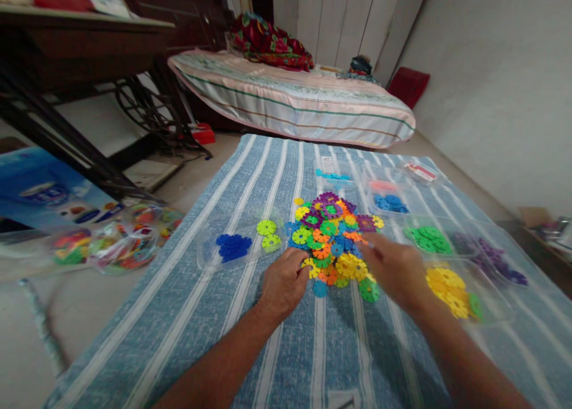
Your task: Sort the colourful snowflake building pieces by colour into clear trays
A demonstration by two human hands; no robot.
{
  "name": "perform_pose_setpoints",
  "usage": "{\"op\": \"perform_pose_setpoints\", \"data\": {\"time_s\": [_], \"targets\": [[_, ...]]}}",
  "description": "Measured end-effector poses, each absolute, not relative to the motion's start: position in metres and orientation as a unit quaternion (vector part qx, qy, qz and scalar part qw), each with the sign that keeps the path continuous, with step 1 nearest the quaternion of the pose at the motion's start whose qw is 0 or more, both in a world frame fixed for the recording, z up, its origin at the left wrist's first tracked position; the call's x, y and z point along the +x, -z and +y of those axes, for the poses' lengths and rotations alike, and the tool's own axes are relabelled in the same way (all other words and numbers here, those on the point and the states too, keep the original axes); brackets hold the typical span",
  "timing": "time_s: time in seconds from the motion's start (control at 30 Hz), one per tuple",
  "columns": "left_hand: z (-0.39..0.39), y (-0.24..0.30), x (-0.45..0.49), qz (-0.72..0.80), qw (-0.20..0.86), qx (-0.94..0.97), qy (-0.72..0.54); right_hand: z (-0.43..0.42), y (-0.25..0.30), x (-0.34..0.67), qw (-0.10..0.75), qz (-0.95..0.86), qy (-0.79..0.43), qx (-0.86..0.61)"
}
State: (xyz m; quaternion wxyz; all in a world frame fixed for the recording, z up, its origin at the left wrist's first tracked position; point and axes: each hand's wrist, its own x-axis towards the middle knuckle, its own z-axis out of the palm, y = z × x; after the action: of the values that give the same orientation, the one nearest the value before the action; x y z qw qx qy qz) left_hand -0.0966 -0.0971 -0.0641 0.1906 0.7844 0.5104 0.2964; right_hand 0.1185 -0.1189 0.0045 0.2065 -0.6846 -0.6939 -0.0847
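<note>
A heap of colourful notched plastic discs (328,227) lies on the striped cloth, with yellow, green, orange, blue and purple pieces mixed together. At the heap's near left edge, my left hand (283,281) is closed, its thumb and fingertips against a yellow disc (310,268); what lies inside its fingers is hidden. From the right, my right hand (395,270) reaches over the heap with fingers pinched at an orange disc (356,237). A green disc (369,290) rests at the near edge, between the hands.
Clear plastic boxes flank the heap: one with dark blue and lime discs (208,257) at left, others with blue (391,204), green (429,240), purple (494,257) and yellow discs (447,287) at right. A light-blue-disc box (339,183) stands behind. Bagged pieces (127,242) lie left.
</note>
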Motion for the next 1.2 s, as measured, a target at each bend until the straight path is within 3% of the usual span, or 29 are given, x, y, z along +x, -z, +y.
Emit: {"op": "perform_pose_setpoints", "data": {"time_s": [0.13,0.3,0.47,0.8,1.2], "targets": [[-0.098,0.063,-0.097,0.51,0.185,0.786,-0.295,-0.148,0.021,0.07,0.076,-0.782,-0.087,-0.612],[-0.098,0.06,-0.096,0.518,0.183,0.785,-0.285,-0.155,0.028,0.049,-0.011,-0.767,-0.106,-0.633],[-0.098,0.057,-0.095,0.521,0.184,0.786,-0.276,-0.157,0.03,0.052,0.016,-0.75,-0.14,-0.646],[-0.098,0.06,-0.096,0.517,0.171,0.795,-0.268,-0.163,0.037,0.063,0.158,-0.7,-0.257,-0.647],[-0.1,0.059,-0.096,0.497,0.156,0.808,-0.275,-0.17,0.03,0.097,0.214,-0.675,-0.293,-0.643]]}}
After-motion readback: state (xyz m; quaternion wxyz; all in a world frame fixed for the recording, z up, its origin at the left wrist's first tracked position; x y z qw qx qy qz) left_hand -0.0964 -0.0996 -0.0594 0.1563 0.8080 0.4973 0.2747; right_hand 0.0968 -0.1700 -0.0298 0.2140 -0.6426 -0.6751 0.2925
